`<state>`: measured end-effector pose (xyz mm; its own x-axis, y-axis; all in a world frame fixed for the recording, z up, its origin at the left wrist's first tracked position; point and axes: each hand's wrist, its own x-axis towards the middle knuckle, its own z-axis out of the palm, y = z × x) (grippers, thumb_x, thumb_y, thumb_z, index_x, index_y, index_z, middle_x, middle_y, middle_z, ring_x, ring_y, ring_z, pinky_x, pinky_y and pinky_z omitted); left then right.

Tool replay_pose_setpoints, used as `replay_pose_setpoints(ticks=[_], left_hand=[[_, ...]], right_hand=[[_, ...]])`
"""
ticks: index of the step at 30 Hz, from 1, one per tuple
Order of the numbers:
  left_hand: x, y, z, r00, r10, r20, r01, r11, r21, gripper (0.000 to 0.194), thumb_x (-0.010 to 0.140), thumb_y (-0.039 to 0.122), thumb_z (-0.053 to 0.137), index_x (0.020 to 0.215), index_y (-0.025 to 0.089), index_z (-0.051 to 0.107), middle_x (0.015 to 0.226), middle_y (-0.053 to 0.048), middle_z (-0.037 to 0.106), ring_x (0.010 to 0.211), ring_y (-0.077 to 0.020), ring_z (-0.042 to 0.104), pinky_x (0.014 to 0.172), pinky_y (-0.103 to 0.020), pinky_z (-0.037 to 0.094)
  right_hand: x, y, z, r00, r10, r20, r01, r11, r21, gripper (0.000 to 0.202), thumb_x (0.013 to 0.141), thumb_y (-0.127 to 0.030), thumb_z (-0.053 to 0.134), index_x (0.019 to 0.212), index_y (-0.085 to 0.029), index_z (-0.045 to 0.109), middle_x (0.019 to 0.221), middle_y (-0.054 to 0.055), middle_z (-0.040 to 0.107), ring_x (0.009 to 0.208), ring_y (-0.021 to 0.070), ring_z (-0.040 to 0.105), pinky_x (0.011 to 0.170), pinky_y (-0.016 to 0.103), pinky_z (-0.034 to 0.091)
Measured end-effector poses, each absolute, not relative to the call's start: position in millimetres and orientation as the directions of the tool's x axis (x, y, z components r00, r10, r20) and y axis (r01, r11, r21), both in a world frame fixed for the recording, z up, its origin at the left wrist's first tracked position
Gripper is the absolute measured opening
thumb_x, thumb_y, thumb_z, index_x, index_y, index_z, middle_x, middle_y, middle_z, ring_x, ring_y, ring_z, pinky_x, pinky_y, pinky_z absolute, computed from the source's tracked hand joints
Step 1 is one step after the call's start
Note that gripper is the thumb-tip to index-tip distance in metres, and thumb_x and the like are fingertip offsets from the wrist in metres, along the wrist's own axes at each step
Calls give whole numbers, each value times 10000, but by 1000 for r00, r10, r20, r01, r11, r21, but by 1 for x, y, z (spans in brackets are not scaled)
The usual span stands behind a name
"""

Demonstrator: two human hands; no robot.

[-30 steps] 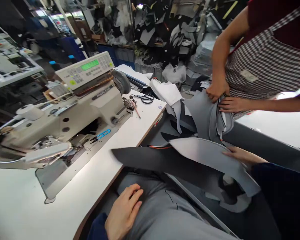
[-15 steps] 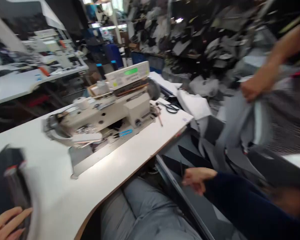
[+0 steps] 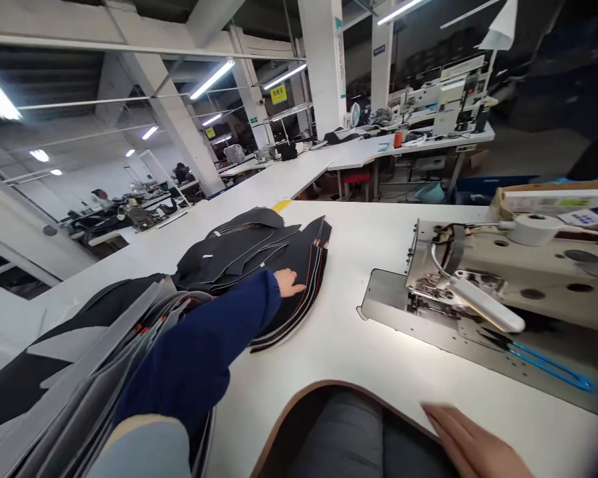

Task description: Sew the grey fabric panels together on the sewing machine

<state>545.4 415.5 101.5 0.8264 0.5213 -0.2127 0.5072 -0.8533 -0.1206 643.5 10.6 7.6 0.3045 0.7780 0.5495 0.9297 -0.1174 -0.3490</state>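
On the white desk (image 3: 336,358), the left hand (image 3: 290,283), fingers parted, apparently reaches stacked dark panels (image 3: 301,249); the right hand (image 3: 471,441) has fingers together. Lifting one panel would need pinching.

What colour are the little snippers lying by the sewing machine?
The snippers have a bright blue handle and dark blades, seen best in the head view.

No wording is legible; characters on the far yellow sign (image 3: 278,94) and marks on the blue pillar plate (image 3: 379,50) to its right are too small.
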Motion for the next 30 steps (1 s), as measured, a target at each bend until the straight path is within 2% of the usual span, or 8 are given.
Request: replay_pose_setpoints(ticks=[4,8,12,16,19,22,26,30], left_hand=[[553,404,66,804,511,-303,530,-847,-24,550,881,660,396,1007,166,603,1041,-125,667,965,-271,649,812,-336,501],[544,412,60,776,502,-383,562,-825,59,540,922,649,281,1026,198,559,941,-47,674,723,-169,666,682,-265,509],[531,411,59,775,505,-381,563,-824,54,474,906,596,393,1108,189,527,1061,-72,624,930,-197,646,819,-275,493],[520,392,64,765,503,-402,548,-837,-6,429,815,352,580,1210,205,499,1176,-109,574,1014,-233,627,852,-290,477],[517,380,88,757,520,-396,532,-842,-90,347,826,209,503,1172,191,523,1057,-134,638,958,-275,650,800,-335,482],[528,363,118,797,525,-300,492,-851,-182,319,885,164,350,1163,184,505,988,-149,670,927,-299,657,801,-399,472],[540,307,122,911,307,-276,278,-950,-141,297,892,189,359,1132,212,534,1022,-109,692,924,-267,670,812,-360,480],[516,296,117,827,-105,-553,1,-982,189,283,866,321,493,1102,250,630,1154,-36,681,1048,-215,644,869,-259,482]], right_hand=[[639,99,-13,77,798,598,994,-13,-110,350,984,-236,326,1130,-149,631,1173,140,640,985,221,652,806,326,572],[630,149,-37,1,806,592,1000,-4,4,350,920,-91,353,1140,-97,625,1240,198,590,1148,300,564,893,443,528],[628,146,-46,7,831,556,1000,3,-18,325,890,-61,412,1140,-79,619,1272,207,564,1205,310,513,953,457,484],[628,143,-45,36,847,530,998,-2,-64,323,882,-52,415,1133,-75,616,1273,212,560,1205,310,510,952,464,481],[625,139,-39,77,856,511,993,-22,-113,331,892,-69,423,1183,-65,581,1294,233,537,1211,309,507,942,465,490],[620,132,-22,172,834,524,982,-104,-158,468,878,-60,450,1345,-43,435,1439,286,360,1338,337,369,986,490,451],[616,126,4,231,798,557,973,-192,-128,626,868,-106,489,1455,-62,274,1533,255,189,1439,355,115,1106,583,262],[618,118,-7,102,903,417,993,-120,17,507,897,-217,493,1382,-84,431,1413,177,459,1347,278,364,1150,495,225]])
